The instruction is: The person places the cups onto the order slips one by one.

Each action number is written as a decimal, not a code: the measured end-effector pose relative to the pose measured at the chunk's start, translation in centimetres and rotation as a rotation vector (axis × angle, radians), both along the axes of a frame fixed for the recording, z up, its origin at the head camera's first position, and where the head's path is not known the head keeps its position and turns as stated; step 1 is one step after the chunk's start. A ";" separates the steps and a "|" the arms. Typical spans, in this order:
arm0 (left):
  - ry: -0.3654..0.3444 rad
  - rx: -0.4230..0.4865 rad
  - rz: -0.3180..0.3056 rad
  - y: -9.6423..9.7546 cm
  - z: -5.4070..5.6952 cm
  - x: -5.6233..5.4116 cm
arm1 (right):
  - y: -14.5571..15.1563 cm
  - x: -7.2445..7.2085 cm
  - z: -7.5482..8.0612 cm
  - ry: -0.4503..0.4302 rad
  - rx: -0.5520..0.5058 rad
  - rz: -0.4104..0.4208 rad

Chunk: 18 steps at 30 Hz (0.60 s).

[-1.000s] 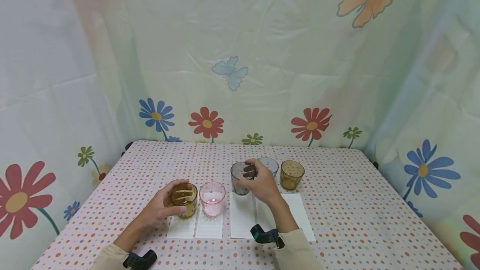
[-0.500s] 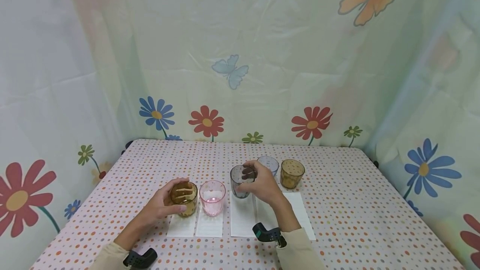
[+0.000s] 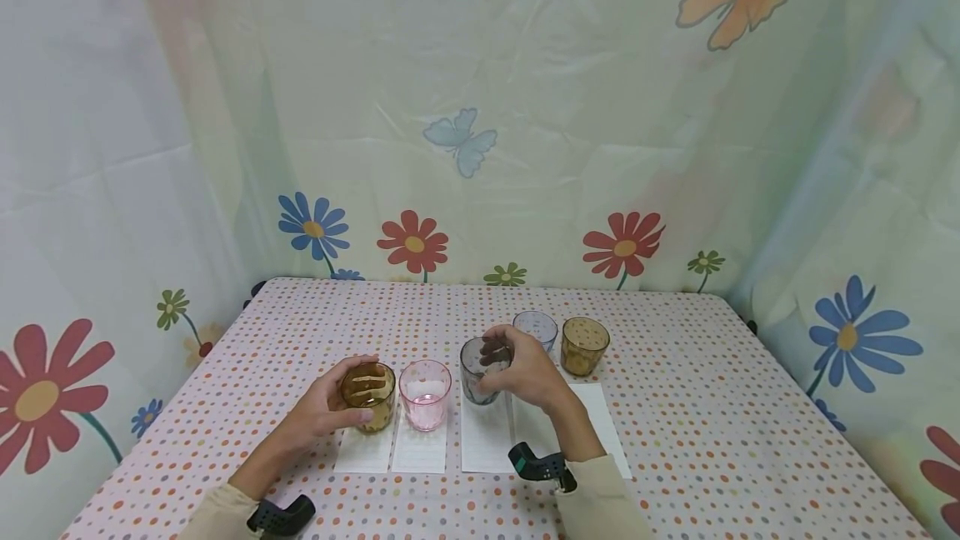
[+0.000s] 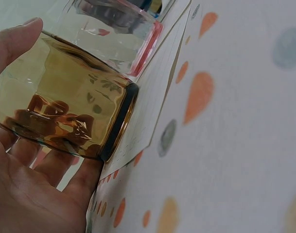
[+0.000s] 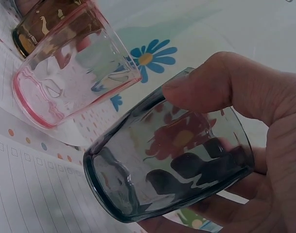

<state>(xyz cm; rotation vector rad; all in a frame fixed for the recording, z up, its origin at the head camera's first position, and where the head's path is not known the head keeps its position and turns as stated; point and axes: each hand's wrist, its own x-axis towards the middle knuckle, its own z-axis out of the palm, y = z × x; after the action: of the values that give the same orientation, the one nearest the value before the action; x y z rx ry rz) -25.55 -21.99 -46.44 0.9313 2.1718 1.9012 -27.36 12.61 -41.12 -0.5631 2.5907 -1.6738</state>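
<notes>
My left hand point(image 3: 318, 407) curls round an amber glass point(image 4: 65, 97), which stands upright on a sheet of white paper at the left of the row. My right hand point(image 3: 528, 369) grips a smoky grey glass point(image 5: 167, 160) between thumb and fingers; in the head view it overlaps the far end of a paper sheet point(image 3: 486, 444). Between the two hands a clear pink glass point(image 3: 425, 398) stands on a narrow lined paper point(image 3: 418, 457). The fingers behind the grey glass show dark through its wall.
Behind my right hand stand a pale clear glass point(image 3: 536, 325) and a second amber glass point(image 3: 585, 347). Another paper point(image 3: 600, 419) lies partly under my right forearm. A dotted cloth covers the table point(image 3: 712, 440), with a flowered curtain point(image 3: 525, 215) behind.
My right hand has drawn the grey glass a little nearer to me, over the paper's far end. My left hand and the amber glass have stayed in place.
</notes>
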 end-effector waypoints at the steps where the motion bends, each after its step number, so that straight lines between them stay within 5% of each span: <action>1: -0.001 0.000 -0.001 0.0 0.0 0.0 | 0.0 0.0 0.0 0.002 0.004 0.001; 18: -0.011 0.004 -0.004 0.0 0.1 0.1 | 0.1 -0.2 -0.5 -0.034 0.045 0.075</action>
<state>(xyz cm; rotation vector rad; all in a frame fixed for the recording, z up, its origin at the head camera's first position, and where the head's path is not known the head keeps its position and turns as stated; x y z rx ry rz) -25.46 -21.95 -46.37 0.9231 2.1593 1.9048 -27.58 12.70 -41.59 -0.6163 2.5428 -1.5850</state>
